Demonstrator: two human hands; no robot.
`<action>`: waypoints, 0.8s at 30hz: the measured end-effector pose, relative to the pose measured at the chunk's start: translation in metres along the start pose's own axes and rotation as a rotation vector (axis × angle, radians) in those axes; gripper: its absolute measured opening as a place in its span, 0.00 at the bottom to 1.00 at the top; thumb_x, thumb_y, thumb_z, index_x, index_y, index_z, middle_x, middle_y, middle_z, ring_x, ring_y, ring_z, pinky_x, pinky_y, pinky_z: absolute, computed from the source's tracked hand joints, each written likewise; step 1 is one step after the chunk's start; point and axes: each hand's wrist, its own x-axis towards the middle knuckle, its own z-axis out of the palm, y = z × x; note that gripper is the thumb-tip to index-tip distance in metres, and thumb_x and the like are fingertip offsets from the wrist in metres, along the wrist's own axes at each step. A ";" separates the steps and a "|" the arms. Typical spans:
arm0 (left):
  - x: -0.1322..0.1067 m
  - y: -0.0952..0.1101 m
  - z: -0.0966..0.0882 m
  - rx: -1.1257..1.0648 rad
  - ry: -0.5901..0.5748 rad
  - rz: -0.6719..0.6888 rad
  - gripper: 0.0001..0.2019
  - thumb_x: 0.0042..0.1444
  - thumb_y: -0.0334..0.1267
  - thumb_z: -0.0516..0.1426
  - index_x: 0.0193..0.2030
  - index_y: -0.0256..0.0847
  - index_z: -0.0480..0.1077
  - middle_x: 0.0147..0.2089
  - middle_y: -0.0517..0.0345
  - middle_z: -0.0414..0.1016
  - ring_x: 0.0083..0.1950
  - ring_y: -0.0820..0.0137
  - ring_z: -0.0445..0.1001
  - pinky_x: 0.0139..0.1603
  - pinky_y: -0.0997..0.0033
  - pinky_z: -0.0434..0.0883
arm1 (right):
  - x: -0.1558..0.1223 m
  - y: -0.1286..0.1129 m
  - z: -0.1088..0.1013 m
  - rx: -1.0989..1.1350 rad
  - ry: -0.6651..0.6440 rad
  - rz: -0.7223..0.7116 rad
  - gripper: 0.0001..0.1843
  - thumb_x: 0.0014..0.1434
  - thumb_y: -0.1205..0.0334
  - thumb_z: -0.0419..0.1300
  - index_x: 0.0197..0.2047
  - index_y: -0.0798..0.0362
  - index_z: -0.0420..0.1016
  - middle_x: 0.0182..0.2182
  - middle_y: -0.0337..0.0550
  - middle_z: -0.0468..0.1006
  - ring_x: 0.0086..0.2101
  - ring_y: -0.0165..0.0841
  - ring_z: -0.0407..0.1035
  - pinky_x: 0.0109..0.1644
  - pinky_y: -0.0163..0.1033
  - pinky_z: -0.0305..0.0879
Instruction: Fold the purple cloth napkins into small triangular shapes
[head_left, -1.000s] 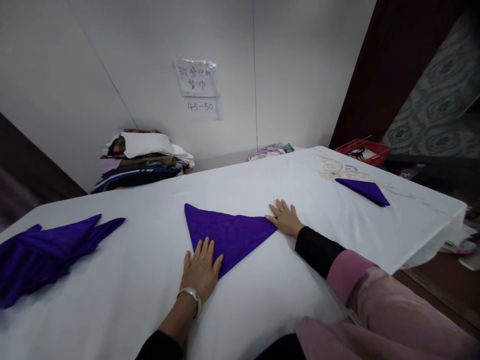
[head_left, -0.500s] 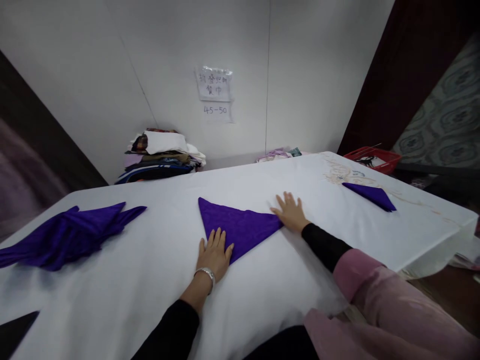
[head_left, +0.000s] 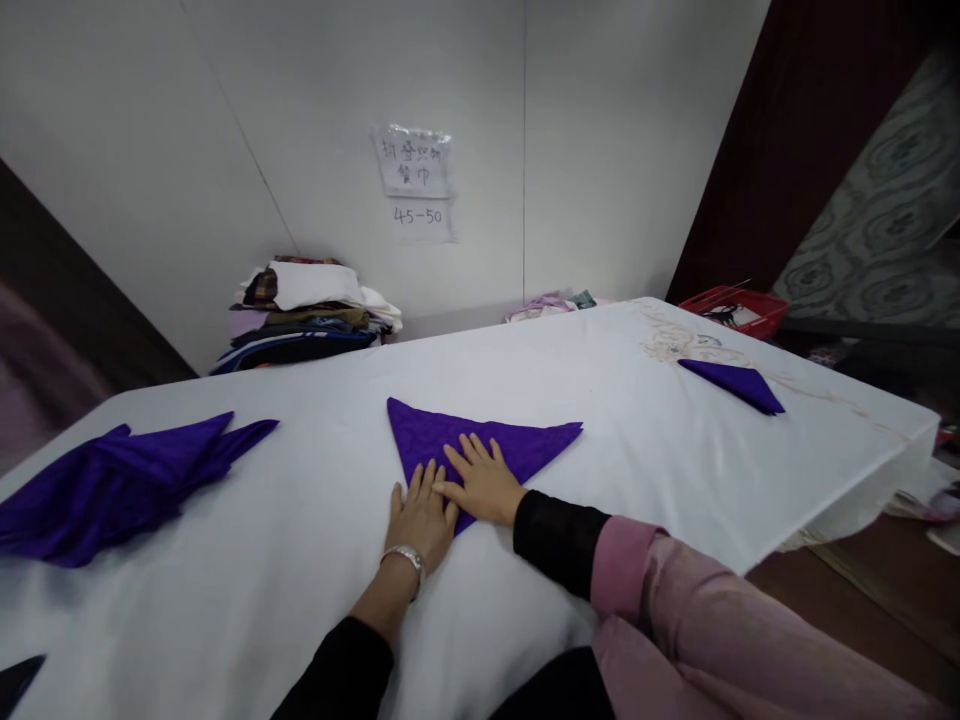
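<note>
A purple cloth napkin (head_left: 525, 440), folded into a triangle, lies on the white tablecloth (head_left: 600, 380) in front of me. My left hand (head_left: 424, 515) rests flat on its near left edge, fingers slightly apart, with a silver band on the wrist. Flat on the middle of the napkin is my right hand (head_left: 484, 480), its fingers spread and its thumb at the left hand's fingers. Parts of the napkin under both hands are hidden.
Crumpled purple cloths (head_left: 127, 485) lie at the left, and a folded purple napkin (head_left: 735, 384) at the far right. Stacked clothes (head_left: 307, 310) stand against the wall behind the table. A red basket (head_left: 765, 315) is beyond the right corner. Paper signs (head_left: 416, 180) hang on the wall.
My right hand has moved left from the napkin's right corner onto its middle, close to my left hand. The left hand stays on the near edge. The view has shifted slightly.
</note>
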 end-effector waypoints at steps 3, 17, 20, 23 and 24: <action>0.001 -0.001 0.003 -0.005 0.012 0.009 0.28 0.61 0.46 0.39 0.65 0.33 0.50 0.68 0.48 0.46 0.69 0.59 0.42 0.64 0.47 0.44 | -0.005 0.024 -0.008 -0.074 0.031 0.032 0.41 0.59 0.35 0.34 0.67 0.52 0.45 0.66 0.54 0.43 0.64 0.44 0.32 0.62 0.57 0.29; 0.000 -0.002 0.003 -0.010 0.004 0.020 0.29 0.62 0.47 0.38 0.66 0.34 0.49 0.69 0.50 0.46 0.69 0.60 0.41 0.64 0.47 0.44 | -0.018 0.142 -0.050 -0.281 0.029 0.394 0.41 0.58 0.33 0.30 0.67 0.49 0.41 0.67 0.51 0.39 0.64 0.45 0.31 0.61 0.57 0.30; 0.000 -0.002 0.002 -0.012 0.005 0.020 0.29 0.62 0.48 0.37 0.66 0.34 0.49 0.69 0.51 0.45 0.69 0.60 0.41 0.64 0.47 0.44 | -0.022 0.160 -0.058 -0.321 0.031 0.482 0.39 0.60 0.35 0.32 0.67 0.48 0.40 0.67 0.49 0.39 0.64 0.45 0.32 0.61 0.58 0.33; 0.000 -0.001 0.002 -0.028 0.004 0.018 0.29 0.62 0.48 0.37 0.66 0.34 0.49 0.69 0.51 0.45 0.69 0.60 0.41 0.64 0.47 0.44 | -0.029 0.173 -0.066 -0.342 0.047 0.539 0.37 0.61 0.38 0.33 0.67 0.49 0.43 0.66 0.50 0.41 0.63 0.46 0.34 0.61 0.58 0.35; 0.000 -0.001 0.002 -0.036 0.007 0.018 0.29 0.62 0.49 0.37 0.66 0.34 0.49 0.69 0.51 0.45 0.69 0.60 0.41 0.64 0.47 0.44 | -0.031 0.175 -0.069 -0.345 0.055 0.556 0.36 0.62 0.40 0.33 0.67 0.50 0.43 0.66 0.52 0.42 0.63 0.47 0.35 0.60 0.59 0.36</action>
